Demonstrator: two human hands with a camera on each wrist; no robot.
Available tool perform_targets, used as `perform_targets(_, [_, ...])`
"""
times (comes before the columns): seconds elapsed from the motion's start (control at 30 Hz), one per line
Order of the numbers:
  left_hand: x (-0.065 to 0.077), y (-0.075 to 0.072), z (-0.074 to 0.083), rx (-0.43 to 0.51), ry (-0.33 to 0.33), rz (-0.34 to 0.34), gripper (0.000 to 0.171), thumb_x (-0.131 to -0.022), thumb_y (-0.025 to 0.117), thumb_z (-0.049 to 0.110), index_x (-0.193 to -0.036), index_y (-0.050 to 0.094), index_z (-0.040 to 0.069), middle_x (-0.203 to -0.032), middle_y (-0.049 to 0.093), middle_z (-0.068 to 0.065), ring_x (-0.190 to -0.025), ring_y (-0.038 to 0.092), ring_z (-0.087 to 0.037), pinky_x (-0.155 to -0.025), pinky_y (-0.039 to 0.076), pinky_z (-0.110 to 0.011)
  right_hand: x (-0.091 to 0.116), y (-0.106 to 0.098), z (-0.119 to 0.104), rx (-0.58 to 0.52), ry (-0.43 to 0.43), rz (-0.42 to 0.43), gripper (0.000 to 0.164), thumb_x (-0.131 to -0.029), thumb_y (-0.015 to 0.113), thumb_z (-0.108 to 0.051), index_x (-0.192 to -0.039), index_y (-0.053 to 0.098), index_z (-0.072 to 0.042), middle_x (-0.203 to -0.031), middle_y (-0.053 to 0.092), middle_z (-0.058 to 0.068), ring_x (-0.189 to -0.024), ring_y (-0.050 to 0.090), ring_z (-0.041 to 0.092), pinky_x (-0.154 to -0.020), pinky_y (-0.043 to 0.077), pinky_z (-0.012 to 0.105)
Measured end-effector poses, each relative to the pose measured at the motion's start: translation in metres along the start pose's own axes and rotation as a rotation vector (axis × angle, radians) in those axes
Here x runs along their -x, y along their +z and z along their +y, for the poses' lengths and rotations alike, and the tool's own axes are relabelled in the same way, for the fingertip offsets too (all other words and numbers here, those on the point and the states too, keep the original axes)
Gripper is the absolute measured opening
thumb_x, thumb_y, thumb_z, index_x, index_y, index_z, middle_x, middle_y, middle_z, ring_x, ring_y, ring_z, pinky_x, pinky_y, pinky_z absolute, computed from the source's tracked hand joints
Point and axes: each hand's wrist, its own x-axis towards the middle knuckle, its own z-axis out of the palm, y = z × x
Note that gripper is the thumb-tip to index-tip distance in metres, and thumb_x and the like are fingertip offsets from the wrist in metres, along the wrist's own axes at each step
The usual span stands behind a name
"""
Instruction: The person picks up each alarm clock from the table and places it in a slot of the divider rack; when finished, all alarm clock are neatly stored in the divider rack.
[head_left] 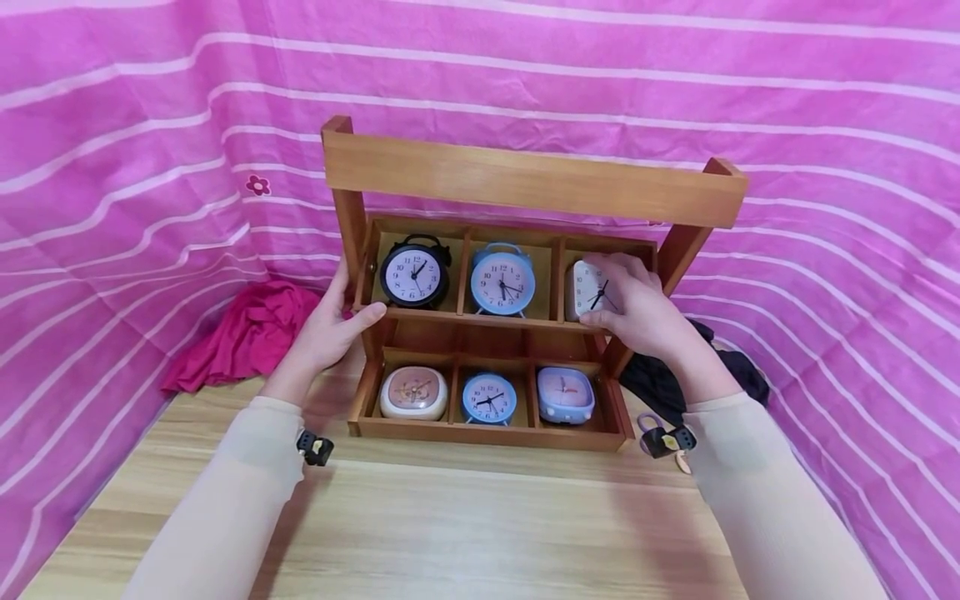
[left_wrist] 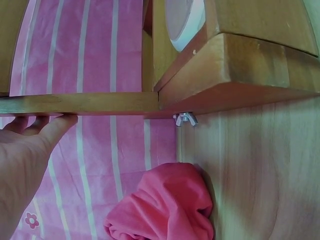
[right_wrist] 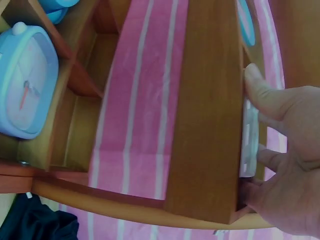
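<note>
A two-tier wooden display rack [head_left: 532,179] stands on the table with clocks in both tiers. My left hand [head_left: 326,329] holds its left side at the upper tier, thumb at the front corner and fingers along the outer side. With my right hand [head_left: 637,304] I grip a white square clock [head_left: 585,292] in the upper right compartment, fingers over its top and thumb low on its face. Beside it in the upper tier are a light blue twin-bell clock [head_left: 502,282] and a black one [head_left: 414,277].
The lower tier holds a white rounded clock [head_left: 413,393], a small blue round clock [head_left: 489,398] and a lavender-blue square clock [head_left: 566,394]. Pink-red cloth [head_left: 247,333] lies left of the rack, black cloth [head_left: 656,383] to the right. A striped pink curtain [head_left: 480,83] hangs behind.
</note>
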Motion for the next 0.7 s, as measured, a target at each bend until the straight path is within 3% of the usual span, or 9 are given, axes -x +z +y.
perform_targets(0.1, [0.002,-0.001,-0.001,0.010,-0.001,0.002,0.094,-0.100,0.072,0.024,-0.166,0.009,0.047,-0.172,0.024,-0.004,-0.154,0.028,-0.032,-0.122,0.027,-0.061,-0.001,0.001,-0.002,0.003,0.003,-0.011,0.078,-0.095,0.077,-0.020,-0.160,0.037,-0.006,-0.160,0.030,0.027,-0.150,0.020,0.045,-0.122,0.009,0.069])
perform_targets(0.37, [0.002,-0.002,-0.001,0.021,0.010,0.003,0.094,-0.101,0.071,0.021,-0.166,0.008,0.046,-0.172,0.024,-0.005,-0.154,0.027,-0.032,-0.122,0.026,-0.060,-0.006,0.006,-0.001,-0.036,0.079,0.030,0.077,-0.092,0.081,-0.018,-0.158,0.044,-0.016,-0.161,0.030,0.023,-0.147,0.025,0.046,-0.118,0.021,0.072])
perform_targets(0.57, [0.001,-0.003,-0.003,-0.002,-0.012,0.006,0.094,-0.100,0.071,0.024,-0.165,0.008,0.050,-0.172,0.023,-0.003,-0.155,0.027,-0.032,-0.121,0.027,-0.061,-0.002,0.009,0.002,0.024,0.030,0.025,0.077,-0.097,0.076,-0.023,-0.163,0.037,-0.013,-0.167,0.021,0.026,-0.154,0.017,0.048,-0.122,0.013,0.070])
perform_targets(0.7, [0.000,-0.002,-0.001,-0.016,-0.021,0.002,0.095,-0.100,0.071,0.026,-0.165,0.006,0.052,-0.172,0.022,-0.003,-0.155,0.026,-0.034,-0.122,0.024,-0.064,0.012,0.014,0.001,0.095,-0.054,0.104,0.077,-0.096,0.076,-0.028,-0.162,0.039,-0.011,-0.170,0.015,0.028,-0.156,0.008,0.050,-0.124,0.009,0.068])
